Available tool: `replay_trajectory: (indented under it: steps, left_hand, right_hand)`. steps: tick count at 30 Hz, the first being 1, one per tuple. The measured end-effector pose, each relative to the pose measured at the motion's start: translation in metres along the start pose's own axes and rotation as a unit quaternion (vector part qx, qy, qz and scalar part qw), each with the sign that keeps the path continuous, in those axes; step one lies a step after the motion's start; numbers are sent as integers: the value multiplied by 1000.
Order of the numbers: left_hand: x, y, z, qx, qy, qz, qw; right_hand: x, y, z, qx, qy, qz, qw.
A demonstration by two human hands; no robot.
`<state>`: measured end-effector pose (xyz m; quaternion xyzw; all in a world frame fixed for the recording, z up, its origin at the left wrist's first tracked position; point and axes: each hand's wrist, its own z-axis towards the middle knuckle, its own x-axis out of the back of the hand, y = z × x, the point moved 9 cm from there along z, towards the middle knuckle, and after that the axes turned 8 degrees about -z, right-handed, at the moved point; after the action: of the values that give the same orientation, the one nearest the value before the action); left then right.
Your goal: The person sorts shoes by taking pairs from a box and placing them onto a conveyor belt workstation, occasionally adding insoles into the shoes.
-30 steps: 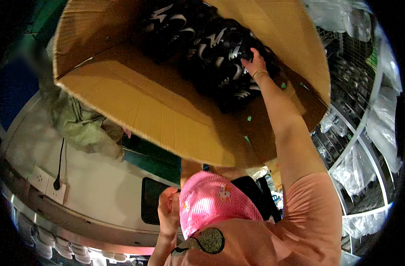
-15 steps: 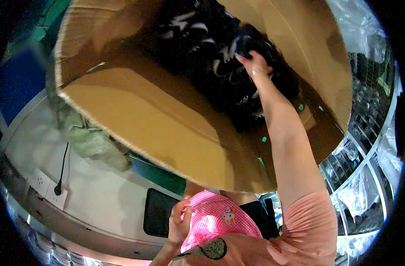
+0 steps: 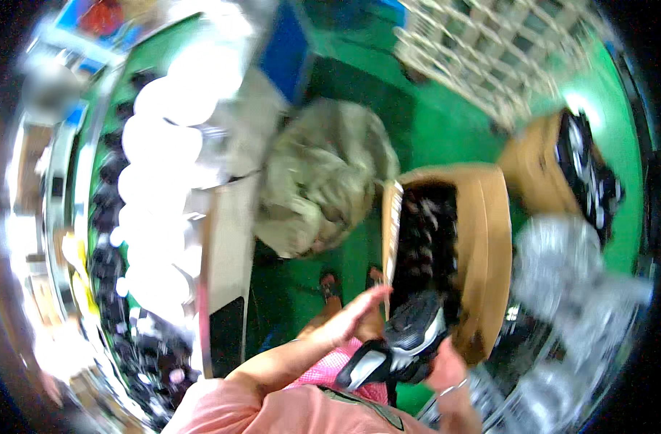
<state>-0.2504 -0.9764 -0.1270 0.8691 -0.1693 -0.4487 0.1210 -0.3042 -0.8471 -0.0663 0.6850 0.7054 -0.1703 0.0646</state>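
At the lower middle, my right hand grips a pair of black sneakers with white parts; one sneaker shows dark and rounded on top, the other lies slantwise below it. Just left of them is my left hand, its fingers stretched out and holding nothing. Whether its fingertips touch the nearer sneaker I cannot tell. Beyond the hands stands an open cardboard box, with several dark shoes inside.
A bulging pale green sack stands left of the box, beside a white table with bright lamps above it. At right are another carton holding black-and-white items and clear plastic bags. A white lattice crate stands farther off.
My right hand has come out of the box with the sneakers and is now close to my body. My left hand has risen beside them. The view has swung, showing the box smaller.
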Motion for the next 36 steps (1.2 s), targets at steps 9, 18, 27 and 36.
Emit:
replay_trajectory:
  steps: [9,18,27,36]
  left_hand:
    - [-40,81,-155,-193,-88,-264,941]
    - [28,118,-286,-350,-58,-319,879]
    - [66,165,-338,-396,-38,-311,863]
    - [121,286,-413,-476,243,-13,845]
  right_hand:
    - [-127,103,-128,-163,-444,-316,822]
    - [-276,186,-205,576,-221,-787,-19]
    - [-342,256,-197,611,-272,-723,-172]
    - [-566,151,-118,697,-377,-610,9]
